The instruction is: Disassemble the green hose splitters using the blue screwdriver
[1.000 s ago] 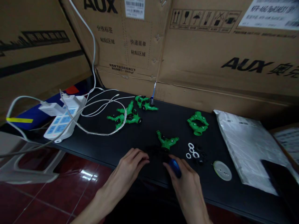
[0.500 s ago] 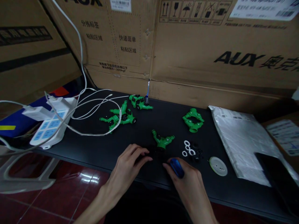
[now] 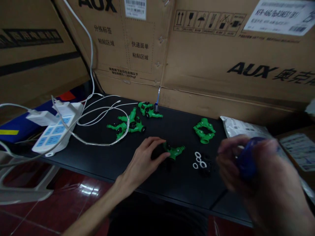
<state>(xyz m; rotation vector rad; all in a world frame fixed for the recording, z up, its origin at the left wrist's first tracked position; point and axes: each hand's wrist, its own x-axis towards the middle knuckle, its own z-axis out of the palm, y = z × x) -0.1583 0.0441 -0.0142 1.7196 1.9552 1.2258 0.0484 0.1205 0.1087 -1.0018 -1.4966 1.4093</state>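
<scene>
My left hand [image 3: 149, 154] has its thumb and forefinger around the left branch of a green Y-shaped hose connector [image 3: 176, 151], partly covering it. The connector has dark fittings and sits on the dark table. On the right, close to the camera and blurred, my right hand [image 3: 265, 183] is wrapped around the blue handle of a screwdriver [image 3: 249, 159]. A thin dark line below that hand looks like its shaft. Between the hands lie several white ring washers [image 3: 200, 160], with small black parts [image 3: 208, 165] beside them, hard to make out.
More green connectors [image 3: 133, 124] lie at the back left by white cables [image 3: 105, 143] and a power strip [image 3: 52, 134]. Two form a ring [image 3: 204, 131] at the back right. A silvery bag [image 3: 236, 126] lies on the right. Large cardboard boxes [image 3: 197, 65] wall the back.
My right hand has lifted away to the right with the screwdriver, towards the camera. My left hand has moved up and right onto the green connector. The view has shifted slightly.
</scene>
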